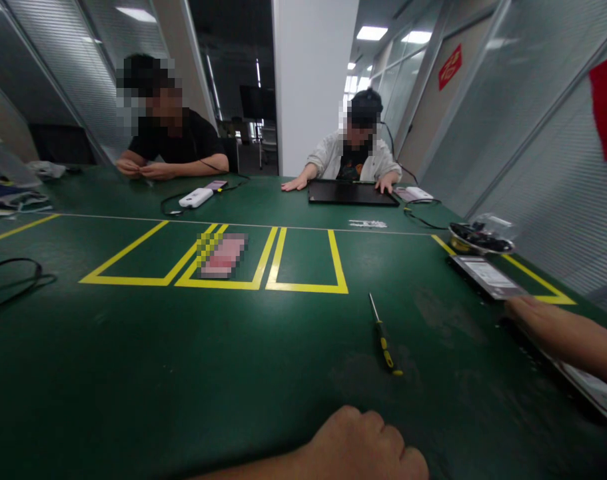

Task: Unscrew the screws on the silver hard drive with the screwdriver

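My left hand (366,443) is at the bottom edge of the view, fingers curled into a fist. Its palm side is hidden, so anything inside it does not show. On the table ahead of it lies a screwdriver (384,343) with a black and yellow handle, its shaft pointing away from me. My right hand (533,320) reaches in from the right, blurred, with its fingers hidden. It is by the near end of a flat dark device with a pale label (490,277). Beneath the right forearm, a larger flat silver and dark piece (590,387) is partly covered.
Yellow tape outlines (308,288) mark the green table (183,373). A pixelated pink item (226,257) lies in one. A bowl of dark parts (480,239) stands at right. Two people sit opposite, one touching a black panel (353,193). A cable (13,267) lies at left.
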`<state>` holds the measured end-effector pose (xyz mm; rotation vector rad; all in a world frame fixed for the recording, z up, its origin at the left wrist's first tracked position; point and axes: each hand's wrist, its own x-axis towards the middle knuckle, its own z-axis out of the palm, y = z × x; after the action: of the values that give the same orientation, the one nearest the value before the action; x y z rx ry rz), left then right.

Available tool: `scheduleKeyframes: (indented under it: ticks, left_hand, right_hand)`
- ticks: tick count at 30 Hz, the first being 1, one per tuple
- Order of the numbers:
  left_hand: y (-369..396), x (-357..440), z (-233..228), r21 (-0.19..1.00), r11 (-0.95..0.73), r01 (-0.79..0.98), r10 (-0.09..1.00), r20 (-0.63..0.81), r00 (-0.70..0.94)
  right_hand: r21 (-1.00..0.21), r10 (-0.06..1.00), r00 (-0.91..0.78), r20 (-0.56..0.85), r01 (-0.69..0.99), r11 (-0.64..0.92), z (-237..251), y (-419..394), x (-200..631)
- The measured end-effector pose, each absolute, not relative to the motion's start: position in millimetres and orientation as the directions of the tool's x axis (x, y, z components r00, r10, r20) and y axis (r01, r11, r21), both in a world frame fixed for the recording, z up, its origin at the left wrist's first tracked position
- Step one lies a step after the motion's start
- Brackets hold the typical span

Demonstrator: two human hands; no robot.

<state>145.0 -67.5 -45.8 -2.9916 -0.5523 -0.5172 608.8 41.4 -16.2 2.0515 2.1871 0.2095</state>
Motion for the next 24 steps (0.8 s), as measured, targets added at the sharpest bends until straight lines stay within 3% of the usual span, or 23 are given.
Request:
scheduleKeyframes:
  ticks: [3, 5, 8, 19, 24]
  left_hand:
    - [-67, 145, -45, 0.014, -0.938, 0.345, 0.334, 0.292, 0.896]
    - [-66, 145, -45, 0.019, -0.94, 0.34, 0.33, 0.301, 0.895]
    - [-67, 144, -46, 0.017, -0.94, 0.34, 0.328, 0.308, 0.893]
    - [-66, 144, -47, 0.009, -0.935, 0.356, 0.325, 0.428, 0.843]
    - [-67, 142, -48, -0.016, -0.933, 0.358, 0.319, 0.423, 0.848]
  right_hand:
    - [0.237, 0.986, -0.168, -0.022, 0.957, 0.168, -20, 39, 618]
    - [0.218, 0.988, -0.158, -0.004, 0.964, 0.155, -20, 39, 615]
    - [0.176, 0.999, -0.024, -0.028, 0.984, 0.029, -13, 40, 598]
    - [0.239, 0.916, 0.402, 0.001, 0.889, -0.391, 15, 19, 510]
    - [0.257, 0.934, 0.358, -0.005, 0.903, -0.345, 17, 19, 507]
